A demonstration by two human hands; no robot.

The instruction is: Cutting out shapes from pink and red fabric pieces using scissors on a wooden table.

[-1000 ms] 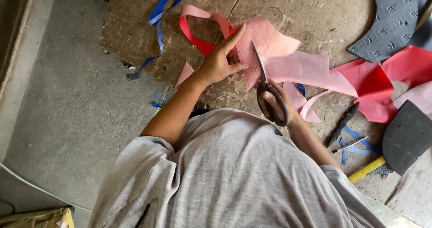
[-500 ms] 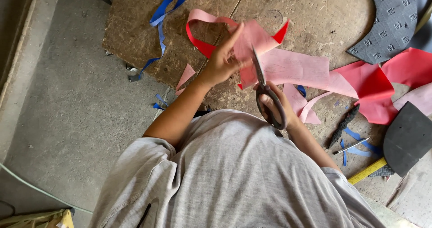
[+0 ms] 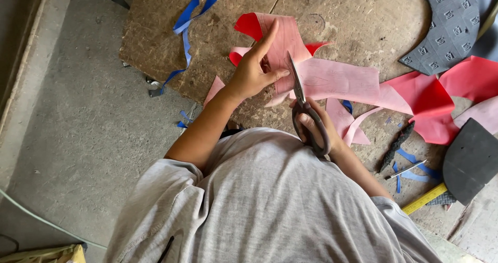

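My left hand grips a pink sheet with a red reverse over a worn brown board, thumb pointing up along the sheet. My right hand holds dark scissors by the loops, blades pointing up into the sheet beside the left fingers. A curled red and pink strip hangs from the sheet's far end. My grey shirt fills the lower frame.
Blue strips trail off the board's left edge. More red and pink pieces lie to the right, with dark patterned sole sheets, a black sole piece, a yellow ruler. Grey concrete floor lies to the left.
The left hand has turned the sheet, so the curled strip swung and its red side shows more. The scissors have advanced slightly along the cut.
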